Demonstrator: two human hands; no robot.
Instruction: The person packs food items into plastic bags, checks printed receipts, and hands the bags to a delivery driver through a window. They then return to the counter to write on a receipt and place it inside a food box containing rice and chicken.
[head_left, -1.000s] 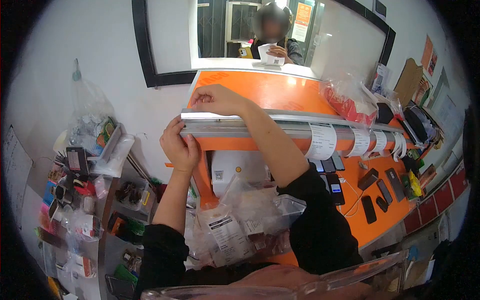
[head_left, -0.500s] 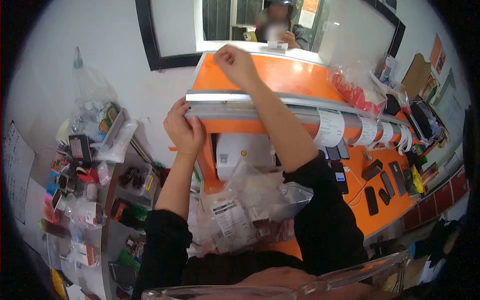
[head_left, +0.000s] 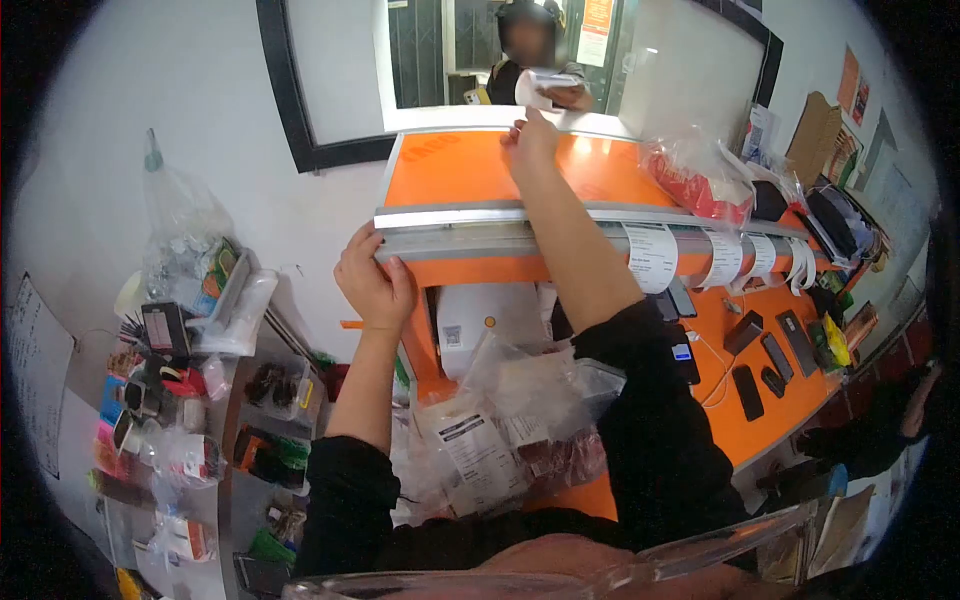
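Note:
My left hand (head_left: 377, 283) grips the left end of the metal rail (head_left: 450, 217) along the counter shelf, fingers at its top and thumb below. Stretched over the orange counter top (head_left: 450, 165), my right hand (head_left: 530, 148) has loosely bent fingers, a fingertip right at the lower edge of a white paper slip (head_left: 535, 90). A person (head_left: 528, 45) in a helmet behind the window holds that slip. Printed receipts (head_left: 652, 254) hang from the rail to the right of my forearm. Plastic bags with a printed label (head_left: 475, 450) lie below my arms.
Several phones (head_left: 748, 392) lie on the orange desk at right, beside a cable. A clear bag with red contents (head_left: 705, 185) sits on the counter's right. Cluttered shelves (head_left: 225, 400) stand at left, under a hanging plastic bag (head_left: 180, 200). Another person's arm (head_left: 915, 400) shows at far right.
My right hand has moved right and forward to the slip, its fist loosening. The person behind the window has lifted the slip off the sill. My left hand stays on the rail.

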